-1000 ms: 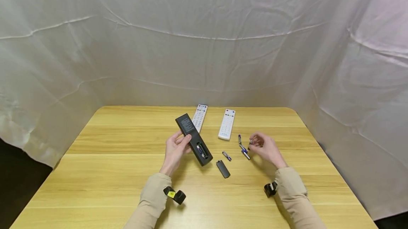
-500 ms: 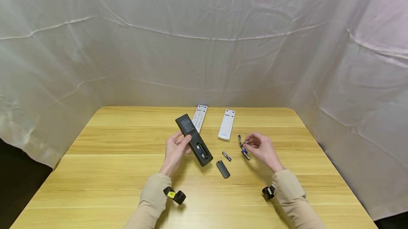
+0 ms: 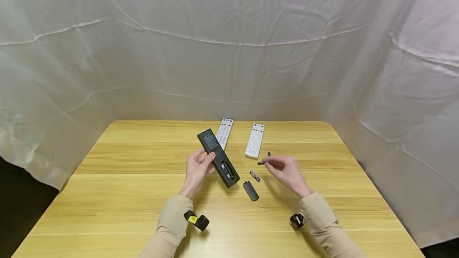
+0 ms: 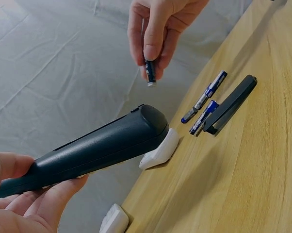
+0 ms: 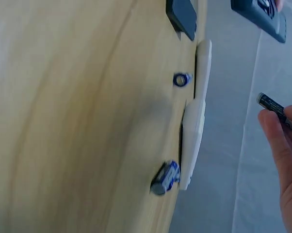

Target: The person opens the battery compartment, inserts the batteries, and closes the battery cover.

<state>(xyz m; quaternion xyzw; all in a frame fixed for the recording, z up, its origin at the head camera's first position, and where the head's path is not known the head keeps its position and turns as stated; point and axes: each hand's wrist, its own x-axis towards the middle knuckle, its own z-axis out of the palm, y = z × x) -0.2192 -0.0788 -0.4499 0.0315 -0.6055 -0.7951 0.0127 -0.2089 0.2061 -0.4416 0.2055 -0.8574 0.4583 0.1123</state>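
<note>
My left hand (image 3: 196, 170) grips a black remote control (image 3: 215, 146) above the table, its back facing up. A battery (image 3: 226, 169) lies in its uncovered compartment, with a slot visible beside it. Between thumb and fingers my right hand (image 3: 289, 173) pinches a dark battery (image 5: 270, 103), one end sticking out toward the remote. Below the remote's lower end lies the black battery cover (image 3: 251, 191), with a loose blue-and-silver battery (image 3: 255, 176) just beyond it. More blue batteries (image 4: 204, 97) lie on the table, mostly hidden behind my right hand in the head view.
Two white remotes lie toward the back of the wooden table (image 3: 125, 194): the left remote (image 3: 226, 128) is partly covered by the black one, the right remote (image 3: 255, 140) lies face up. A pale cloth (image 3: 229, 50) hangs behind the table.
My right hand has moved left with the pinched battery, passing over the loose batteries toward the black remote. My left hand and the remote have stayed in place.
</note>
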